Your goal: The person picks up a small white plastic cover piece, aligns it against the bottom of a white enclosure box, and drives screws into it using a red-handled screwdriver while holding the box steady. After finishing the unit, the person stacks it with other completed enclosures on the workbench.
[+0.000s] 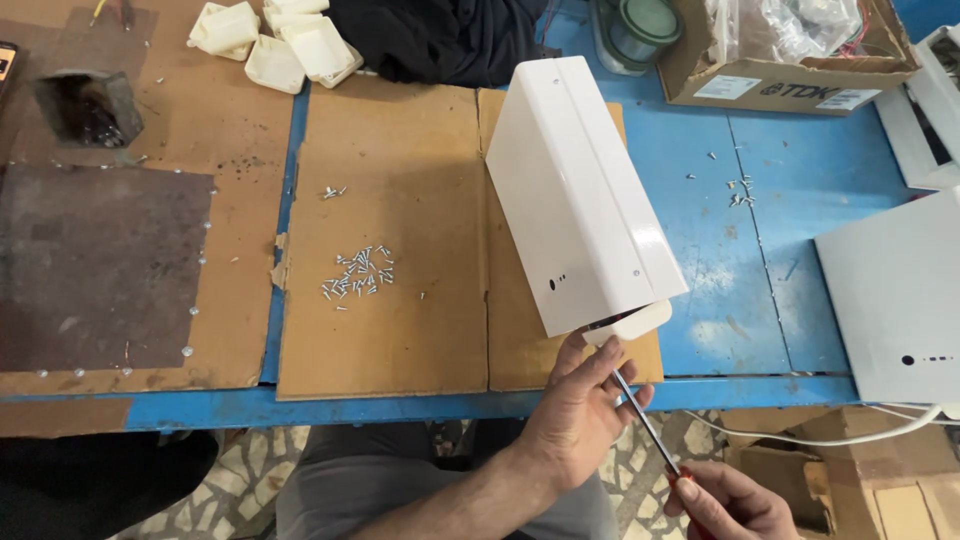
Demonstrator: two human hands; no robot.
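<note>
Left hand [580, 415] steadies the near end of one white metal housing [575, 195], tilted on cardboard [400, 250] at the counter's [760, 250] front edge, fingers curled round the shaft. Right hand [735, 500] is closed on one red-handled screwdriver [645, 425], tip at the housing's underside. Risk, judged: the tip could slip and scratch the paint or jab the steadying fingers. One pile of loose screws [358, 273], too many to count, lies mid-cardboard.

Loose screws [357, 272] on cardboard [385, 240]; carton [790, 75] behind.
</note>
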